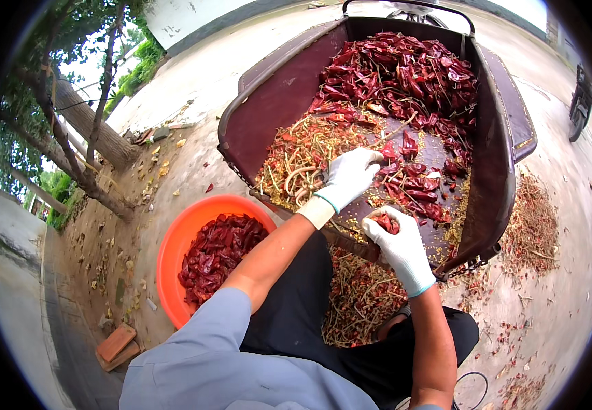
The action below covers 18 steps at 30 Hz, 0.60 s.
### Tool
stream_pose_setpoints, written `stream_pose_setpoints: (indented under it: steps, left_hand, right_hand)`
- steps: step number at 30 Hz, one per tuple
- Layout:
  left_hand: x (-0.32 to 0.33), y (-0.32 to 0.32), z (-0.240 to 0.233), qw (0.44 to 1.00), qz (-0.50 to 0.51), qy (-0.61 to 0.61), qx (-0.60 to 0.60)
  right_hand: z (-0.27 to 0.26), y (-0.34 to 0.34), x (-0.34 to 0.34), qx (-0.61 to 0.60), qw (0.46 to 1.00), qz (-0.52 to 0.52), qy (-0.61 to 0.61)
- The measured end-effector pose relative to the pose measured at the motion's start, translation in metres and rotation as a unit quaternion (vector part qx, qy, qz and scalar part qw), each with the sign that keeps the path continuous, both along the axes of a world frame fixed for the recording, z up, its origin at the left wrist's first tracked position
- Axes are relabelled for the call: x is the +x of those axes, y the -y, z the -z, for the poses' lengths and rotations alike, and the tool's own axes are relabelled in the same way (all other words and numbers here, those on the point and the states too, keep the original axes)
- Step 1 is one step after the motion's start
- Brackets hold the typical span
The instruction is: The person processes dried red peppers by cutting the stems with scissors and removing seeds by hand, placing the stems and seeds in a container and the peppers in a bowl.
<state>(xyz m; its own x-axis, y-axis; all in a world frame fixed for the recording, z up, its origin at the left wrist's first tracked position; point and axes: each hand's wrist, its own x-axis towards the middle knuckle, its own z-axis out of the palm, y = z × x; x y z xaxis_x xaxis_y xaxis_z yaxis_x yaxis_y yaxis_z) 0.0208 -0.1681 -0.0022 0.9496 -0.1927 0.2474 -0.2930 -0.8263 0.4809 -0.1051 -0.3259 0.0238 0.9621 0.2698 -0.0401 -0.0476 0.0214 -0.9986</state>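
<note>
My left hand, in a white knit glove, reaches into the maroon metal cargo bed. Its fingertips are drawn together beside loose dried red chilies. A long pale stem slants away from them; whether they grip it or a chili is unclear. At the bed's near edge, my gloved right hand curls around red chili pieces. A heap of stems and yellow seeds lies left of my left hand. Whole dried chilies are piled at the bed's far end.
An orange plastic basin holding dark red chili pods stands at my left. Stem litter covers the ground below the bed, with more debris to its right. Bricks lie lower left, near tree trunks.
</note>
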Motion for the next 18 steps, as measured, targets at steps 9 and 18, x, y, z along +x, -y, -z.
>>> stream_pose_setpoints:
  steps: [9, 18]
  left_hand:
    - [0.064, 0.021, 0.022, 0.935, 0.114, 0.154, 0.298]
    - [-0.035, -0.002, -0.038, 0.963, 0.115, 0.07, -0.234]
  right_hand:
    - [0.01, 0.005, 0.011, -0.077, 0.995, 0.045, 0.052]
    - [0.005, 0.011, 0.018, -0.26, 0.914, 0.242, 0.198]
